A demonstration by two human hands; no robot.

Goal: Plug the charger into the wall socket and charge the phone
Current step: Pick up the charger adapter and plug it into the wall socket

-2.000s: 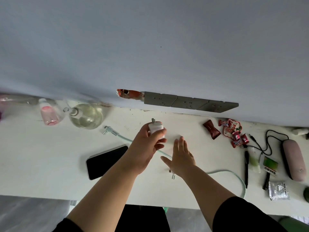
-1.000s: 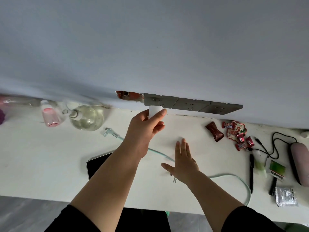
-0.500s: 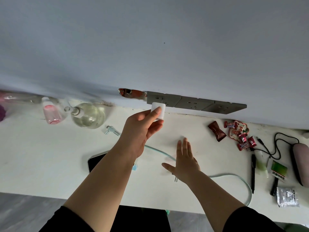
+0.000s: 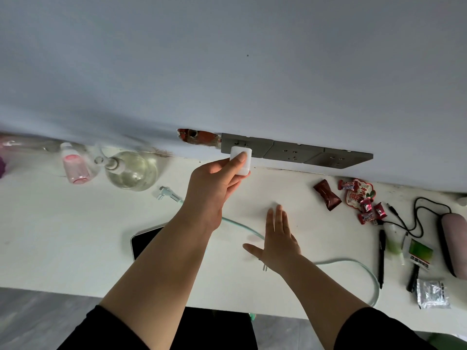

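My left hand (image 4: 214,188) grips the white charger block (image 4: 244,160) and holds it against the leftmost of three grey wall sockets (image 4: 246,145); its prongs are hidden. Flat on the white table (image 4: 50,243) rests my right hand (image 4: 276,238), fingers spread, holding nothing, on top of the pale green cable (image 4: 364,269). One cable plug (image 4: 168,194) lies left of my left wrist. The black-screened phone (image 4: 145,242) lies face up, partly under my left forearm.
A round glass bottle (image 4: 130,170) and a pink-capped bottle (image 4: 74,165) stand at the back left. Red candy wrappers (image 4: 353,198), a black pen (image 4: 381,253), a black cord (image 4: 417,213), a pink case (image 4: 453,238) and a foil packet (image 4: 432,294) crowd the right side.
My left hand lifted the charger off the table and carried it to the wall, now pressing it at the leftmost socket. My right hand stayed flat on the table.
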